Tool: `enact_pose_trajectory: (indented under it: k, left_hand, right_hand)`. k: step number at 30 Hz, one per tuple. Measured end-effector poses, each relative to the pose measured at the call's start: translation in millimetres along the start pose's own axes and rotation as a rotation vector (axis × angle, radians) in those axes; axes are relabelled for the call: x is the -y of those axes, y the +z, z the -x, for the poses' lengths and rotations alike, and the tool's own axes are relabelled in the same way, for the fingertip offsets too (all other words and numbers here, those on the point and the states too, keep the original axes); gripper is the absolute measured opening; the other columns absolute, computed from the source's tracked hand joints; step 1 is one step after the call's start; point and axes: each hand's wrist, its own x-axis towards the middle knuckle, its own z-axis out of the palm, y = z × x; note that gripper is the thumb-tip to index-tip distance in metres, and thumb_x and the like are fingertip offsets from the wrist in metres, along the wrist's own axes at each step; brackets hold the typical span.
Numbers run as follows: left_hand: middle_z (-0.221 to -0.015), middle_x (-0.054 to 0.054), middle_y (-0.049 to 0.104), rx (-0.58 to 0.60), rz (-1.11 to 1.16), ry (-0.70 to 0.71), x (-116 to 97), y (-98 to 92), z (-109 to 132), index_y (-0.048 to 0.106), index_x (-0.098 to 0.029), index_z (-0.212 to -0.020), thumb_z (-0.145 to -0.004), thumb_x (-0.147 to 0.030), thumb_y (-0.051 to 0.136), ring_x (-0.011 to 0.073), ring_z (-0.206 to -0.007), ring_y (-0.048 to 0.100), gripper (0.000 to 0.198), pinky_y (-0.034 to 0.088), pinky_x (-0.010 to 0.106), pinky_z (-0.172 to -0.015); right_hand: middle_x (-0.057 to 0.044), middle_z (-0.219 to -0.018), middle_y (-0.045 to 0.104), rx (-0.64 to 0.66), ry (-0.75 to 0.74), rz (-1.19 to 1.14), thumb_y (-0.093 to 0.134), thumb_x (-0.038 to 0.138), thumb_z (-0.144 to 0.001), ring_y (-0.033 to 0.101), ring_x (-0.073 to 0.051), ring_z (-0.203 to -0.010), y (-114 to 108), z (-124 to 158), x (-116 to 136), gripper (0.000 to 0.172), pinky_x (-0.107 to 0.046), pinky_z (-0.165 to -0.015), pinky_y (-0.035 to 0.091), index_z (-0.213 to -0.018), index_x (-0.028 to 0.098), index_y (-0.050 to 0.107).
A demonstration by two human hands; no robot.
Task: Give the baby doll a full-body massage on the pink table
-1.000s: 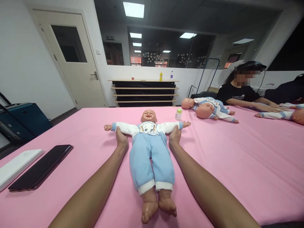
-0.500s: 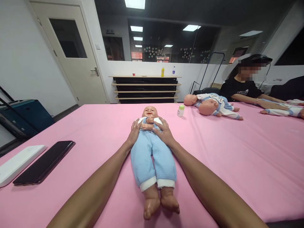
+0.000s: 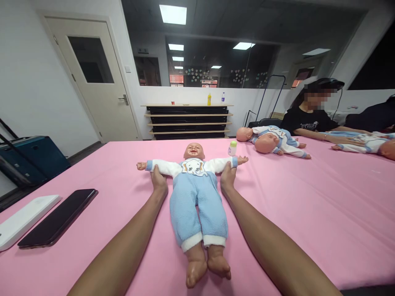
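Here on the pink cloth-covered table (image 3: 293,205), the smooth-headed plastic baby doll in a blue-and-white fleece suit (image 3: 194,185) lies face up at the middle, feet nearest the person, arms spread wide to both sides! The left hand (image 3: 159,181) takes one white sleeve, the right hand (image 3: 228,177) takes the other, each thumb over the fabric, fingers tucked underneath and out of view, so how firmly they pinch I cannot tell. The matching hold near both wrists probably keeps the arms level and straight, and the doll lying square to the person likely gives both hands an equal reach.

Look around: a small white bottle with a yellow-green cap (image 3: 232,148) stands just beyond the doll's outstretched hand on the right, the nearest thing in the way on that side. Past it lie two overlapping dolls in similar suits (image 3: 277,142), and farther right a co-worker in a black T-shirt (image 3: 310,117) reaches over another doll (image 3: 373,146). Over left, a flat black phone (image 3: 58,218) and a white rectangular slab (image 3: 26,220) lie side by side, well apart from the doll.
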Motion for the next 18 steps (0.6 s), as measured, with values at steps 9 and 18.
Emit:
enact_pose_trajectory:
  k: [9, 18]
  left_hand:
    - [-0.125, 0.007, 0.049, -0.435, -0.299, 0.08, -6, -29.6, -21, 0.019, -0.022, -0.141, -0.083, -0.027, 0.048, 0.0092, -0.113, 0.053, 0.064, 0.042, 0.025, -0.105]
    - [-0.119, 0.012, 0.051, -0.539, -0.687, 0.083, -6, -44.1, -23, 0.018, -0.017, -0.147, -0.075, -0.015, 0.049, 0.0185, -0.118, 0.05, 0.079, 0.041, 0.035, -0.106]
  right_hand:
    - [-0.018, -0.142, 0.045, -0.106, 0.008, 0.03, 0.046, 0.048, -0.088, 0.051, -0.025, -0.126, -3, -11, -8, 0.069, -0.035, -0.104, 0.042, -0.145, 0.011, 0.031]
    - [-0.012, -0.149, 0.037, -0.157, 0.021, 0.104, 0.057, 0.033, -0.076, 0.043, -0.024, -0.134, -9, -23, -12, 0.072, -0.035, -0.111, 0.036, -0.143, 0.017, 0.033]
